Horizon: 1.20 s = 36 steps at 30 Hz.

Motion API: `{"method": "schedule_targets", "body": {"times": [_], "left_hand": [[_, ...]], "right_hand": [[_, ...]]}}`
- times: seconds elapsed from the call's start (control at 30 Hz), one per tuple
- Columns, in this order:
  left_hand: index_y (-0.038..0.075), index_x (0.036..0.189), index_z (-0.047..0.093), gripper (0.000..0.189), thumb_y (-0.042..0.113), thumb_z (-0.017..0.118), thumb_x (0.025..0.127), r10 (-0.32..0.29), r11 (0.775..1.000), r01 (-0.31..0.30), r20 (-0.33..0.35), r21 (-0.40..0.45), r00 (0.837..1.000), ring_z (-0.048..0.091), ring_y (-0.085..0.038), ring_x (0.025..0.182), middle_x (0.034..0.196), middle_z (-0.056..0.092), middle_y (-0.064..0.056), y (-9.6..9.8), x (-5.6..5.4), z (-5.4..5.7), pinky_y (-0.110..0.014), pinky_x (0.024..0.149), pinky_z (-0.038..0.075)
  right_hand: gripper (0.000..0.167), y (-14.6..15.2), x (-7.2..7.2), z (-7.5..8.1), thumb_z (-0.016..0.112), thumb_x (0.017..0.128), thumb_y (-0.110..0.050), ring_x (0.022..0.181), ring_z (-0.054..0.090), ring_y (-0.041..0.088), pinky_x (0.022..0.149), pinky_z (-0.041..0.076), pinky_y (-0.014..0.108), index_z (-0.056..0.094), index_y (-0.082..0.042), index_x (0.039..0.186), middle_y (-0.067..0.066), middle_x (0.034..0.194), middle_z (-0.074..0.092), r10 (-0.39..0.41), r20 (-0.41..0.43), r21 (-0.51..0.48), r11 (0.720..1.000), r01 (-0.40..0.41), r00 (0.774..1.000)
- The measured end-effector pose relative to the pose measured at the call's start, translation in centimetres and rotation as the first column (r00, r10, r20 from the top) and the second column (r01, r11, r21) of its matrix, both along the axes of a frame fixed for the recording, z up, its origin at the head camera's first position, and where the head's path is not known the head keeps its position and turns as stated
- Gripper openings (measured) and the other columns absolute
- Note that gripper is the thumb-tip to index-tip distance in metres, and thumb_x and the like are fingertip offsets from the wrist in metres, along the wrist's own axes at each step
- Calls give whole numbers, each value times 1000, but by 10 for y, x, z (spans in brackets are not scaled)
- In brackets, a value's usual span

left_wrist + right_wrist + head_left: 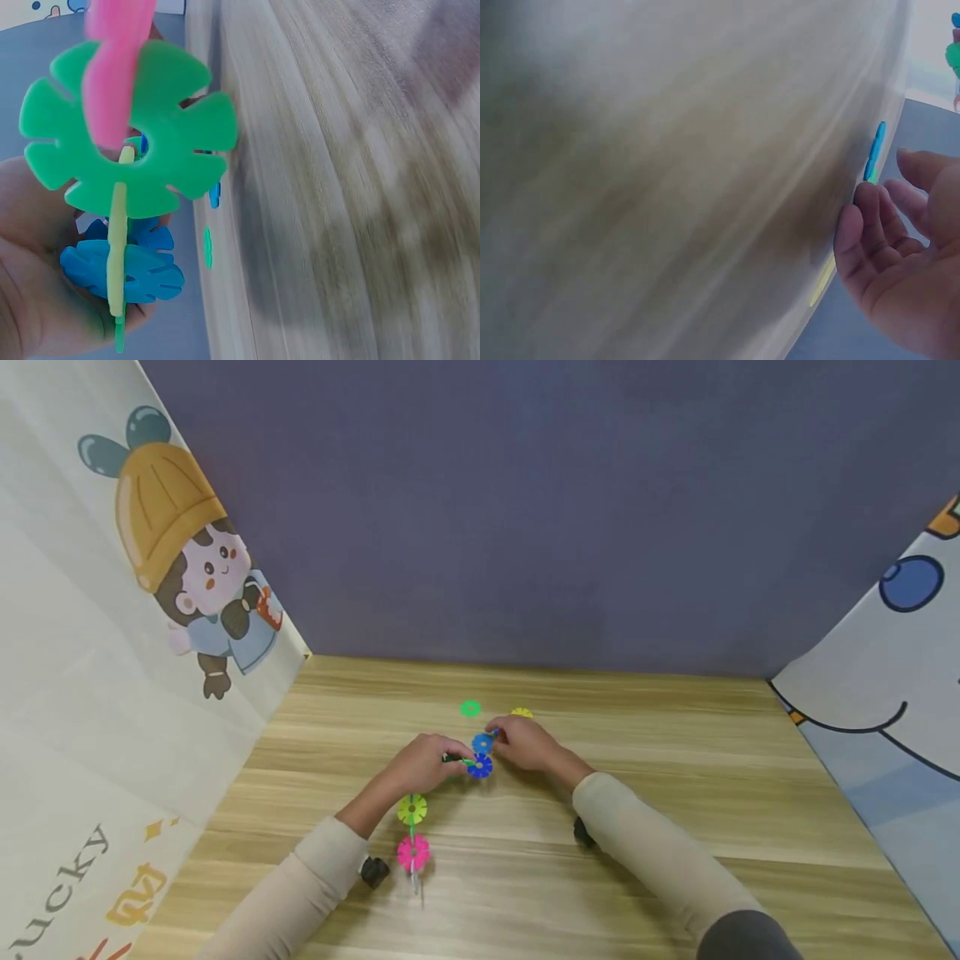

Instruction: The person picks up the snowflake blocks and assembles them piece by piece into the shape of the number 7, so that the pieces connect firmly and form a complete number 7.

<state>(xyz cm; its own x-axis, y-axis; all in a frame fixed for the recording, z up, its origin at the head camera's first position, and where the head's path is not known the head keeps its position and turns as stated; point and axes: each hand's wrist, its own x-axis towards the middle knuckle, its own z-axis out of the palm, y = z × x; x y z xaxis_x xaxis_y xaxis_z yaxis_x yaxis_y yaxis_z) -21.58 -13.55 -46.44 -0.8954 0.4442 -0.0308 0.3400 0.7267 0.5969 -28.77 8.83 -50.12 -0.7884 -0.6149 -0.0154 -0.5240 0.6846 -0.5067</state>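
In the head view my left hand [427, 762] pinches a chain of interlocked, notched plastic discs. A dark blue disc [480, 766] is at its fingertips, while a yellow disc [412, 810] and a pink disc [413, 853] trail below the wrist. Close up in the left wrist view, the chain has a large green disc [184, 135] and blue discs [154, 274]. My right hand [525, 745] is low over the table beside a light blue disc [482, 743]. In the right wrist view its thumb stands apart from loosely bent fingers [866, 202], right by that disc, seen edge-on.
On the wood-grain table [675, 760], a loose green disc [470, 708] and a yellow disc [522, 713] lie beyond the hands. A dark blue-grey panel [525, 527] rises at the table's back edge, with printed white panels at both sides.
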Motion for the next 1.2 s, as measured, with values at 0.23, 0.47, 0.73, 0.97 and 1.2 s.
{"method": "schedule_targets", "body": {"times": [0.23, 0.47, 0.73, 0.97, 1.2], "left_hand": [[21, 109, 79, 16, 19, 72, 95, -15, 1000, 15, 5, 1, 1000, 70, -19, 114, 113, 77, 5, 2, 0, 1, -42, 100, 54], [21, 108, 79, 15, 18, 71, 96, -18, 1000, 18, 1, -4, 1000, 70, -20, 114, 113, 77, 4, 4, 0, 3, -43, 100, 54], [21, 108, 79, 15, 18, 72, 95, -29, 1000, 29, -8, -5, 1000, 69, -14, 103, 110, 78, 4, 5, -1, 1, -38, 93, 55], [22, 109, 79, 16, 20, 71, 96, -32, 999, 32, -3, -9, 999, 69, -14, 104, 112, 78, 5, 6, -1, 1, -39, 93, 55], [22, 111, 78, 17, 19, 71, 96, -19, 1000, 19, 24, -2, 1000, 70, -15, 106, 115, 77, 5, 7, 0, 2, -40, 94, 55]], "right_hand": [[39, -7, -1, -3, 68, 96, -16, 60, 46, 9, 60, 39, 24, 63, -3, 133, -3, 70, 55, -9, -11, 51, 999, 10, 1000], [39, -10, -1, -4, 69, 93, -13, 65, 46, 11, 60, 36, 24, 66, -5, 132, -2, 74, 55, -24, -43, 64, 998, 27, 999], [37, -14, -1, -4, 71, 94, -15, 70, 48, 13, 61, 37, 25, 67, -8, 129, -2, 80, 56, -53, -34, 84, 995, 55, 998], [34, -13, 0, -5, 72, 93, -16, 76, 53, 14, 67, 45, 28, 67, -5, 125, 1, 87, 60, -90, -13, 68, 994, 91, 996], [29, -7, 2, -6, 75, 92, -16, 81, 54, 15, 75, 50, 32, 59, -5, 114, 2, 92, 59, -125, 62, 22, 992, 123, 990]]}}
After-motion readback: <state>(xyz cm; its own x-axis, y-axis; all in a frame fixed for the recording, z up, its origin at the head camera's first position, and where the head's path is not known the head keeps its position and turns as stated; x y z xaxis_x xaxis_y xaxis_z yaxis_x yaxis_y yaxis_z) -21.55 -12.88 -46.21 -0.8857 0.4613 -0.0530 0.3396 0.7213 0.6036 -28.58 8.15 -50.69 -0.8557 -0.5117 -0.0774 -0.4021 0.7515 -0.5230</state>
